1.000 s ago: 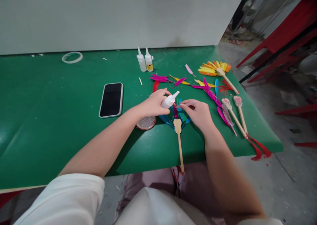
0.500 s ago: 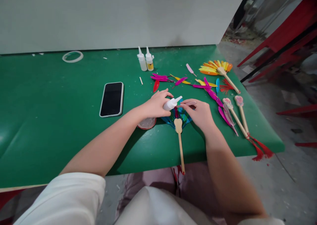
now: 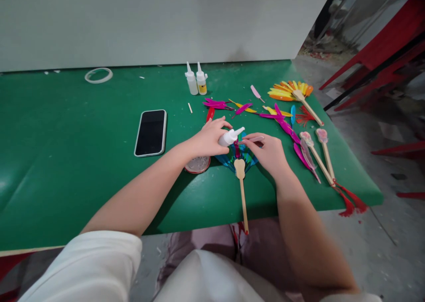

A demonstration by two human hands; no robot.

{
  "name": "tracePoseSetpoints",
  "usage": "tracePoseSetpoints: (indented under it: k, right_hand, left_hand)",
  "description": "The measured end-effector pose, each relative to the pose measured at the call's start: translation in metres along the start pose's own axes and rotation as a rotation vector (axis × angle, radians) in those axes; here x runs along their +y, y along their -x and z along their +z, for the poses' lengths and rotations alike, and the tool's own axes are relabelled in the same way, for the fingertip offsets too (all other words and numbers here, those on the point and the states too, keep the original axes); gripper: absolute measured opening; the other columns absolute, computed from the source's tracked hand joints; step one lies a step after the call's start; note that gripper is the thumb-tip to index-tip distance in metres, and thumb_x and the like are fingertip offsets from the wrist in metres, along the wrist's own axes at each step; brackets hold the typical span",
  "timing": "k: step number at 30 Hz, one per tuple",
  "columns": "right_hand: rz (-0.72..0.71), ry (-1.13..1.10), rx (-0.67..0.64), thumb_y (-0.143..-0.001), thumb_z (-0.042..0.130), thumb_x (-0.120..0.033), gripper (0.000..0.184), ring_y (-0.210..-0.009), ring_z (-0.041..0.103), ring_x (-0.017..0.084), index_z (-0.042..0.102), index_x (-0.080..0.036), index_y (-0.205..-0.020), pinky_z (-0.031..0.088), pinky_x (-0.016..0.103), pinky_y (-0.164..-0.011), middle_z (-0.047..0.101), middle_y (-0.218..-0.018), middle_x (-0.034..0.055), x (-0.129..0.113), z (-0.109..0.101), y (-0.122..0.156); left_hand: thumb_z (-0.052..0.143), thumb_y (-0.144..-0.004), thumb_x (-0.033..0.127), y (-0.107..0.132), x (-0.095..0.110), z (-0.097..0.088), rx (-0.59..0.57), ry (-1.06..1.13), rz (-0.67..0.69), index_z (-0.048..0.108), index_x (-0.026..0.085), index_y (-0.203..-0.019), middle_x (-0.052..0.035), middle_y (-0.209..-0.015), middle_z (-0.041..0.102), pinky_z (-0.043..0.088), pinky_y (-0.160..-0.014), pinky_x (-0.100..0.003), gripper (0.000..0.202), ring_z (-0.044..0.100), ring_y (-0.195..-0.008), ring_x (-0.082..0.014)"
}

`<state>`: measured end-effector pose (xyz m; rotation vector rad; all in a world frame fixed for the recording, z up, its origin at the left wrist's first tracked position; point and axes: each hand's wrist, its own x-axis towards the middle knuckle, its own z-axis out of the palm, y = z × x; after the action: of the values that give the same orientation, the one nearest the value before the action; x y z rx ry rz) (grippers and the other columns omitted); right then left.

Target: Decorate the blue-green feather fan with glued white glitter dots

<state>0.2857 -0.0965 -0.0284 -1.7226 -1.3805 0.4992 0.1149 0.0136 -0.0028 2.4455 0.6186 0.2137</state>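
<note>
My left hand [image 3: 214, 138] is closed around a white glue bottle [image 3: 229, 137], its nozzle tilted up to the right. My right hand [image 3: 267, 153] pinches a slim pinkish tool that looks like tweezers [image 3: 255, 139], its tip close to the bottle's nozzle. Below both hands lies a blue and green feather fan [image 3: 249, 159] with a magenta feather in its middle. The fan's wooden handle [image 3: 242, 195] points toward me past the table edge. A small round dish [image 3: 198, 164] with a red rim sits under my left wrist, partly hidden.
Two more glue bottles [image 3: 196, 79] stand at the back of the green table [image 3: 83, 160]. Loose feathers [image 3: 244, 108], a yellow-orange fan [image 3: 281, 91] and two wooden handles [image 3: 321, 159] with red tassels lie to the right. On the left are a phone [image 3: 150, 133] and a tape roll [image 3: 98, 75].
The view has shifted very slightly. My hands keep nearly the same pose, with the glue bottle and the tweezers-like tool still held above the fan.
</note>
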Motion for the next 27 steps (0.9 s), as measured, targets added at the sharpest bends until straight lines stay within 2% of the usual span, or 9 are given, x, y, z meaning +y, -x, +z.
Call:
tracePoseSetpoints:
  k: [7,18,27]
  right_hand:
    - [0.003,-0.008,-0.009,-0.077,0.063,-0.033,0.015,-0.07,0.066,0.017,0.072,-0.021,-0.072,0.051,0.029,-0.064,0.074,-0.084,0.0027,0.0,0.0,0.0]
    - [-0.005,-0.045,0.025,-0.077,0.064,-0.034,0.016,-0.07,0.066,0.017,0.071,-0.02,-0.072,0.051,0.029,-0.065,0.073,-0.083,0.0029,0.001,-0.004,0.0]
    - [0.07,-0.143,0.17,-0.077,0.065,-0.035,0.017,-0.071,0.067,0.019,0.073,-0.02,-0.08,0.051,0.031,-0.066,0.073,-0.079,0.0036,-0.003,-0.013,0.002]
  left_hand:
    - [0.067,-0.061,0.021,-0.001,-0.005,0.011,-0.009,-0.018,0.005,0.063,0.018,-0.094,-0.0116,-0.125,0.053,0.02,-0.111,-0.059,0.033,0.027,-0.138,-0.0394]
    - [0.067,-0.061,0.022,-0.002,-0.009,0.011,-0.017,-0.043,0.012,0.064,0.017,-0.095,-0.0136,-0.127,0.054,0.022,-0.109,-0.059,0.034,0.027,-0.137,-0.0405]
    - [0.064,-0.064,0.02,0.0,-0.002,0.005,-0.045,-0.012,-0.003,0.062,0.017,-0.101,-0.0125,-0.13,0.051,0.025,-0.109,-0.056,0.037,0.028,-0.137,-0.0389]
